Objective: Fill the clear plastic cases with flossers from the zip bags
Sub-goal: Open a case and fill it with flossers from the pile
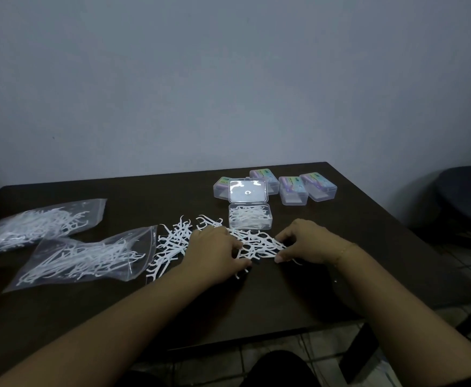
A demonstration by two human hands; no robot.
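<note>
White plastic flossers lie on the dark brown wooden table; closed clear plastic cases carry purple-and-green labels (blurred), against a grey wall.

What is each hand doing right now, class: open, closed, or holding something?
Left hand: fingers curled, gripping loose flossers from the pile on the table.
Right hand: fingers curled, pinching flossers at the pile's other side.

Two zip bags lay on the table, one farther back and one nearer, each holding white flossers too many to count. Five clear cases stood there: one open case and four closed ones. One loose heap of flossers lay between bags and cases. Two hands were in view, left and right.
</note>
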